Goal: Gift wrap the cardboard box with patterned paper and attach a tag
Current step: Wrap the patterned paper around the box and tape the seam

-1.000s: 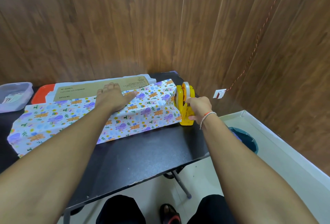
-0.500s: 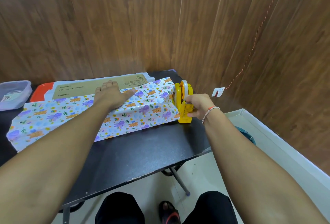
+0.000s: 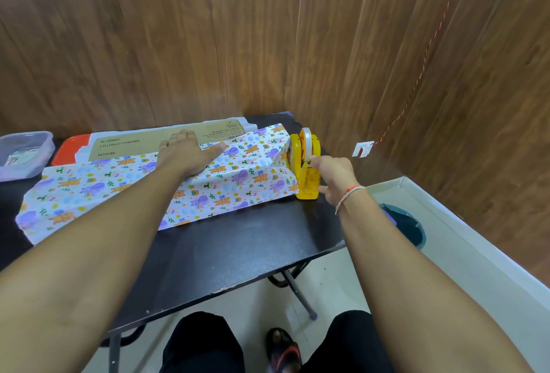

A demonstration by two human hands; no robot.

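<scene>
Reaching across the near edge of the matte black folding table (image 3: 238, 253), both bare forearms stretch toward the work. Since a second ago little has shifted: the view has tipped slightly, and the right hand (image 3: 333, 177) has eased back from the roll of the glossy yellow plastic tape dispenser (image 3: 306, 170), which stands by the table's right edge. Its fingertips now pinch at the cutter end, apparently on a tab of clear tape, though the tape itself is too fine to make out. That suggests a strip is being drawn to fix the seam, so wrapping seems only partly done and the tag step is yet to come.

The left hand (image 3: 186, 154) lies flat, fingers straight and close together with the thumb spread, pressing the folded edge of the shiny white patterned wrapping paper (image 3: 143, 191), printed with purple and orange cartoon animals. Under it sits the long flat brown cardboard box (image 3: 166, 140), lying along the far edge; its printed top is uncovered beyond the hand.

At the far left corner rests a translucent plastic tub (image 3: 26, 154).
</scene>
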